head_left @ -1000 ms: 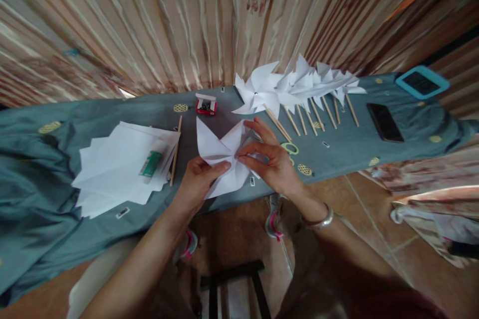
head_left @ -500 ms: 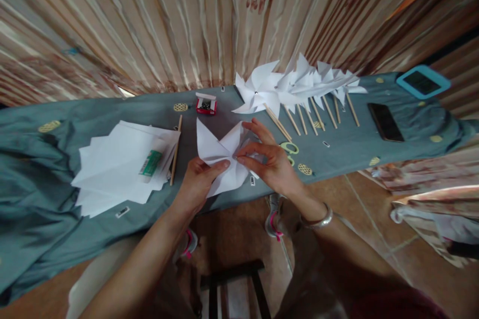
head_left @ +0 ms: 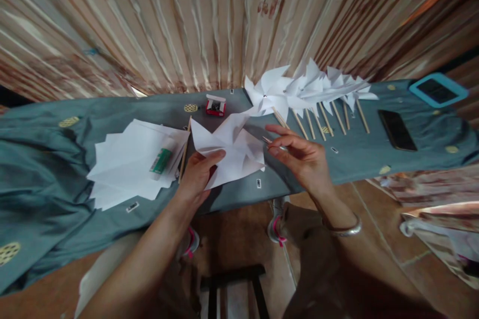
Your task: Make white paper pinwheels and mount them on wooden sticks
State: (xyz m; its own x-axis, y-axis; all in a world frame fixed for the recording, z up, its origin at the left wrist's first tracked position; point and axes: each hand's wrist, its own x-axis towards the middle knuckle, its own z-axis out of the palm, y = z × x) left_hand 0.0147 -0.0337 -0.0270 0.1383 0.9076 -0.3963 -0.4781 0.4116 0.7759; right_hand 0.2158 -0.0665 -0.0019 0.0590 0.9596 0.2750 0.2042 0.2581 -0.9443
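Note:
My left hand (head_left: 200,172) is closed on the lower left side of a white paper pinwheel (head_left: 234,147), its thumb pressed near the centre. The pinwheel's folded blades fan out above the table. Just right of it, apart from the paper, my right hand (head_left: 301,159) pinches a thin pointed tool (head_left: 267,140); its tip points left and the rest is mostly covered by the fingers. A small red and white box (head_left: 216,105) with dark bits inside stands open behind the pinwheel. Left of my left hand, a wooden stick (head_left: 184,152) lies beside the stacked paper.
White sheets (head_left: 119,159) with a green and white glue stick (head_left: 161,160) on top lie at the left. Several finished pinwheels (head_left: 271,90) on wooden sticks lie at the back right. Farther right are a dark phone (head_left: 397,129) and a blue-framed tablet (head_left: 449,77).
My right hand has moved right, off the pinwheel's centre, with the thin tool in its fingers. My left hand still holds the pinwheel. The green scissors seen before are now hidden.

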